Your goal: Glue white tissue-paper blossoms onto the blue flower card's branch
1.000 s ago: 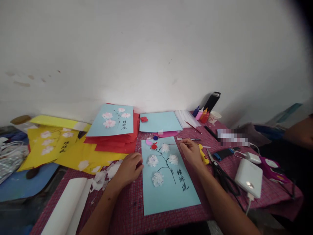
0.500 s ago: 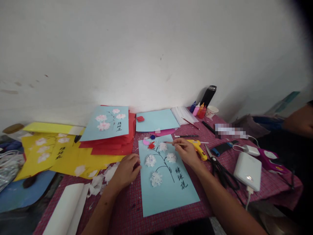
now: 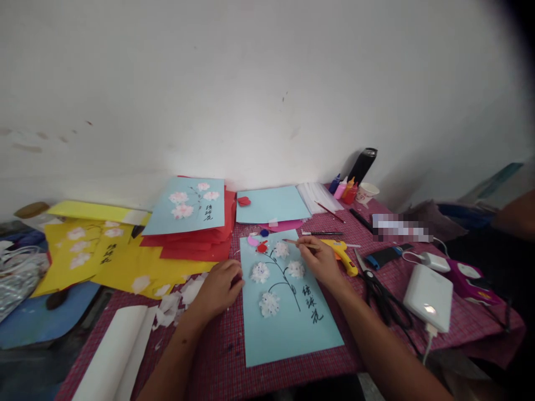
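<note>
A light blue sheet [image 3: 271, 340] lies before me, with a drawn black branch, black brush characters and several white paper flowers on it. My right hand [image 3: 320, 259] is closed around a thin paintbrush [image 3: 303, 244], its tip by the top paper flower [image 3: 281, 249]. Blobs of pink, red paint [image 3: 262, 247] and dark blue paint [image 3: 264, 233] sit near the sheet's top edge. At the sheet's left edge rests my left hand [image 3: 223, 287], fingers loosely curled and apart, with nothing seen in it. White paper scraps [image 3: 169, 311] lie beside that hand.
A yellow glue gun [image 3: 346, 260] and black scissors [image 3: 382, 295] lie right of my right hand. Farther right is a white power bank [image 3: 429, 298]. Paint bottles [image 3: 341, 189], a paper cup [image 3: 366, 193] and a black flask [image 3: 363, 165] stand by the wall. Red paper [image 3: 196, 252] is stacked at back left.
The whole view has shifted slightly. My right hand keeps the paintbrush by the top flower, and my left hand stays by the sheet's edge.
</note>
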Motion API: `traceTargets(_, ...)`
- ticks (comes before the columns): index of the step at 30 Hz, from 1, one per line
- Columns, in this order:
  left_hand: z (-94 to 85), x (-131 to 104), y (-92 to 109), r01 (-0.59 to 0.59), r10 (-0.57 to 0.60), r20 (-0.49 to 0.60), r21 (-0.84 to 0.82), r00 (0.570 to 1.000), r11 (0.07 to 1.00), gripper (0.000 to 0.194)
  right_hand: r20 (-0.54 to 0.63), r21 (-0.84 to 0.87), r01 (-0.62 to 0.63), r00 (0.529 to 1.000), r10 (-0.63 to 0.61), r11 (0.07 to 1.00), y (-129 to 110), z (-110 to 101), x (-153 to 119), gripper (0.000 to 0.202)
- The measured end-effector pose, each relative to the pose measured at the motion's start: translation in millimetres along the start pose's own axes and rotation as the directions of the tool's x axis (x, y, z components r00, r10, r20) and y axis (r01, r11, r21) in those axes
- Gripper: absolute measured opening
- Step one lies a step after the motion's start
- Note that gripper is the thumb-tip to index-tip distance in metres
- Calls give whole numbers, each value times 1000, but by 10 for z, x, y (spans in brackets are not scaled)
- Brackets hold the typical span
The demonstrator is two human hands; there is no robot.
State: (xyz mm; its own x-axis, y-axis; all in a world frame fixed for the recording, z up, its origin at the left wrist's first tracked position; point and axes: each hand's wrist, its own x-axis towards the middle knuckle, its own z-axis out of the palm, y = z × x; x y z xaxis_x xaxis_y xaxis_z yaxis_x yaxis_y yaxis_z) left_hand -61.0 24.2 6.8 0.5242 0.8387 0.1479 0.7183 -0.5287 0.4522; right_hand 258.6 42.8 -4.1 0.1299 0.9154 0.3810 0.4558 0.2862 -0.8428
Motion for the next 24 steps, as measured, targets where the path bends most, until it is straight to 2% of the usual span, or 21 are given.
traceTargets(5,8,0,-12,3,-4,-12,-9,1000,1000,6,-26,240,-198,977,210,950,45,62,126,20)
traceTargets(8,1,4,-4,3,-4,-12,-10,1000,1000,6,-22,308,-263,959,283,914,70,82,219,23)
traceTargets(14,-8,12,15,12,-13,-12,-20,1000,1000,6,-3,323,-290,952,307,901,82,94,259,24)
traceTargets(24,-31,5,51,20,-20,-15,-32,1000,999,5,-15,286,-247,965,263,926,125,88,242,25)
